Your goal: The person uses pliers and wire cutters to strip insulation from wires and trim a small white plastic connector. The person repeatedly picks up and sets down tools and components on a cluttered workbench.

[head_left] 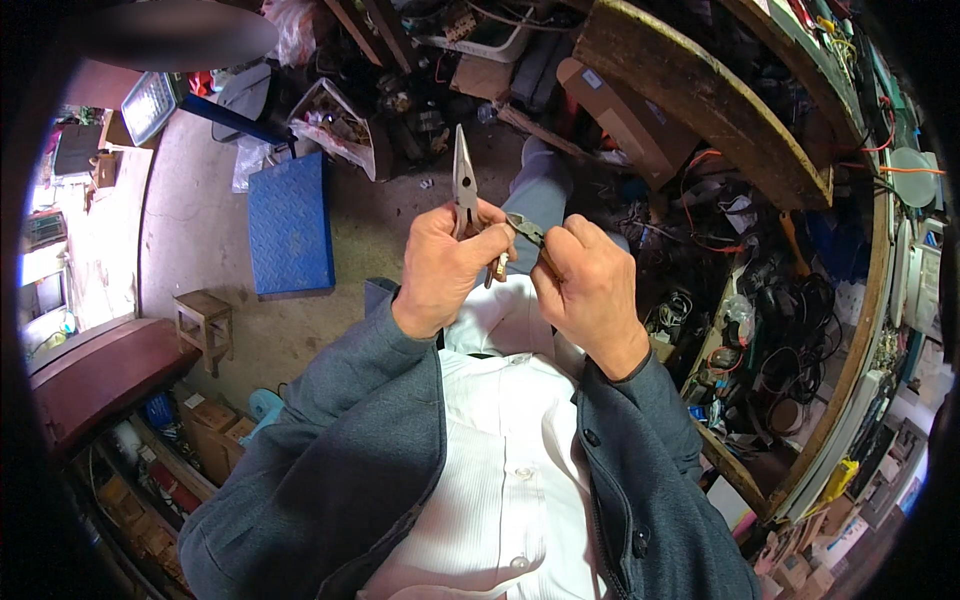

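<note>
My left hand is closed on long-nose pliers, whose metal jaws point upward. A small brassy piece shows just below its fingers; whether it is a handle or a separate part, I cannot tell. My right hand is wrapped round a smaller pair of pliers, with the jaws turned left and up at the fingers of my left hand. What those jaws grip is too small to make out. Both hands are raised in front of my white shirt and grey-clad leg.
A blue ribbed metal plate and a wooden stool stand on the concrete floor to the left. Ahead are a crate of clutter and a cardboard box. A worn wooden bench and tangled cables crowd the right.
</note>
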A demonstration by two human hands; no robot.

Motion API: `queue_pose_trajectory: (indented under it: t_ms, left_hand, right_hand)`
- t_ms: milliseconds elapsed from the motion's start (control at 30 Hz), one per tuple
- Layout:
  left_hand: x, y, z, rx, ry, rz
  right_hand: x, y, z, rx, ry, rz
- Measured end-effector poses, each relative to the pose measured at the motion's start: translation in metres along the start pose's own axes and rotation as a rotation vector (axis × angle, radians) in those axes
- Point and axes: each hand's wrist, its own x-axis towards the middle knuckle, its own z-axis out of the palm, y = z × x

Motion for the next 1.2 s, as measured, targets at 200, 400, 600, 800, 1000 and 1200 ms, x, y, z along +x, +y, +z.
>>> queue_pose_trajectory:
  t_ms: [200, 400, 600, 800, 1000, 1200]
  left_hand:
    - [0.000, 0.000, -0.001, 0.020, -0.008, -0.005]
    - [-0.001, 0.002, -0.002, 0.025, -0.017, -0.018]
    - [-0.001, 0.005, -0.004, 0.030, -0.056, -0.038]
    - [-0.003, 0.011, -0.006, 0.041, -0.073, -0.114]
    - [-0.003, 0.013, -0.009, 0.007, -0.089, -0.173]
    - [-0.005, 0.015, -0.007, -0.048, -0.106, -0.217]
  right_hand:
    - [0.001, 0.004, -0.003, 0.011, -0.037, -0.008]
    - [-0.003, 0.002, 0.005, -0.046, 0.048, -0.040]
    - [-0.009, 0.002, 0.012, 0.190, 0.013, 0.054]
    - [-0.016, 0.012, 0.012, 0.699, -0.303, 0.418]
    - [-0.011, 0.007, 0.009, 1.253, -0.458, 0.768]
    - [-0.013, 0.007, 0.011, 1.415, -0.466, 0.817]
